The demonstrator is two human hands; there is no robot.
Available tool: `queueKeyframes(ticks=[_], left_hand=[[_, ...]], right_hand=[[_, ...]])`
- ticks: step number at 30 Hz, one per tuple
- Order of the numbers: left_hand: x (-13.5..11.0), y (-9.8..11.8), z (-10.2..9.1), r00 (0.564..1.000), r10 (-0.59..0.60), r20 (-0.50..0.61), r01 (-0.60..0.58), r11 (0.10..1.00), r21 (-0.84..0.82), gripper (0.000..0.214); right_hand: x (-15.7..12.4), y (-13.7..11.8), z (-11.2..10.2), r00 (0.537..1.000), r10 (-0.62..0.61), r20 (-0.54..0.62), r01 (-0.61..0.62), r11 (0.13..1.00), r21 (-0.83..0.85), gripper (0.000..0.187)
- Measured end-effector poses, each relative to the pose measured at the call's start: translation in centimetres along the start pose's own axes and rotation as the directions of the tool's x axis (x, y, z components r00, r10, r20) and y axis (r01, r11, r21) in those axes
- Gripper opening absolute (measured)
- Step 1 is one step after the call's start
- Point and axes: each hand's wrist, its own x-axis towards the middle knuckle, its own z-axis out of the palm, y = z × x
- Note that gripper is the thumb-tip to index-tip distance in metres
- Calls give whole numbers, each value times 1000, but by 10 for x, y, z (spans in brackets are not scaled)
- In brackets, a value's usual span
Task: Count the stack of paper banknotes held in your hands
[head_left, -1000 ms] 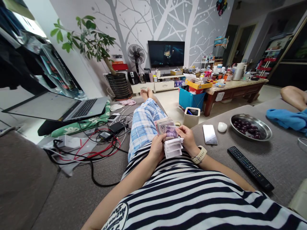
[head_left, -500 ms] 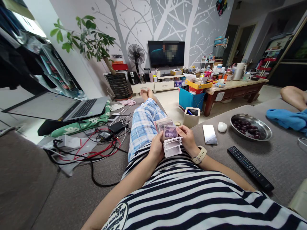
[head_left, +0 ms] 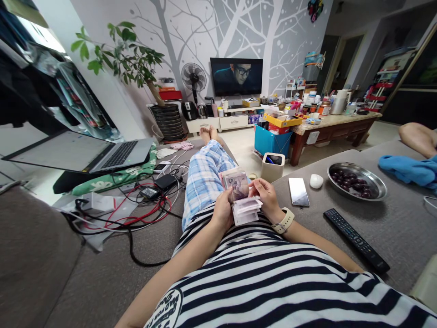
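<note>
My left hand (head_left: 223, 210) grips a stack of purple-grey banknotes (head_left: 240, 186) by its left side, thumb on top. The upper part of the stack stands up facing me, with a 5 showing. Several flipped-down notes (head_left: 247, 207) fan out toward my belly below it. At the stack's right edge is my right hand (head_left: 266, 198), thumb and index finger bent together against the notes. It wears a pale watch strap (head_left: 284, 222) on the wrist. The money is held above my lap, over the striped shirt (head_left: 259, 259) and plaid trousers (head_left: 206, 175).
To my right on the sofa are a phone (head_left: 299, 192), a white case (head_left: 316, 181), a metal bowl (head_left: 377, 189) of dark fruit and a remote control (head_left: 357, 239). Leftward lie tangled cables (head_left: 131, 223) and a laptop (head_left: 119, 155). A bin (head_left: 272, 167) stands beyond the sofa edge.
The right fingers have shifted slightly at the stack's edge. The portrait on the top note is less visible, and the lower notes have moved a little downward and right.
</note>
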Motion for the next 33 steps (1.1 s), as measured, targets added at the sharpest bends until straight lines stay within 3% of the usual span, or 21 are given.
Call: queueKeyframes(ticks=[9,16,21,33], left_hand=[[-6,6,2,999,-30,18,29,998,56,26],[-4,3,2,1000,-20,-4,20,999,49,24],[1,2,3,1000,-21,-15,20,1000,-22,24],[1,4,3,999,-34,3,34,999,-33,28]], right_hand=[[5,1,0,997,4,-82,-6,1000,-24,47],[5,2,-2,999,20,-39,-24,995,-98,43],[4,-1,-1,1000,5,-7,-6,998,-64,41],[4,-7,1,1000,-15,-21,13,997,-77,42]])
